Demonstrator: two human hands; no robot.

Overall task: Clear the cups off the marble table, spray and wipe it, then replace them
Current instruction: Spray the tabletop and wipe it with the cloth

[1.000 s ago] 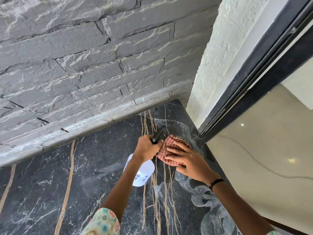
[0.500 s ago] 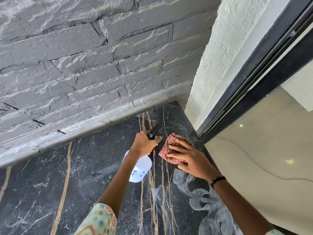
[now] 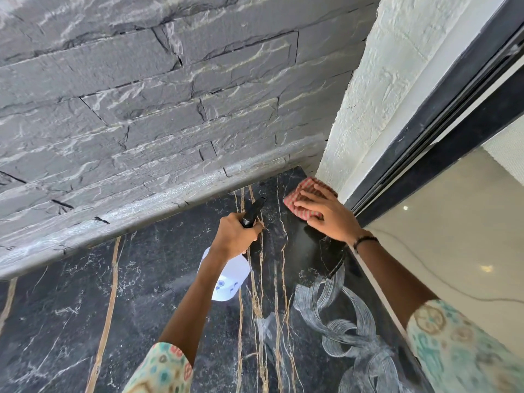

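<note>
- On the left is a grey stone wall (image 3: 141, 109). It runs along the back of the dark marble worktop (image 3: 85, 307).
- No cups can be seen on the worktop, so the clearing step looks done.
- The left hand (image 3: 235, 236) is in the middle. Its fingers are curled tight around the black top of a white spray bottle (image 3: 226, 279). The bottle hangs just above the worktop.
- To the right of it is a red checked cloth (image 3: 304, 198). It lies in the far corner of the worktop, touching the white wall (image 3: 368, 109).
- The right hand (image 3: 323, 214) lies flat on the cloth. Its fingers (image 3: 307, 195) are straight and spread a little, and they press the cloth down.
- Pale wet swirls (image 3: 340, 321) show on the marble near the right edge.
- This looks like the wiping step.
- Next, the right hand likely needs to push the cloth over the wet swirls, and then over the left part.
- The cups go back after that.
</note>
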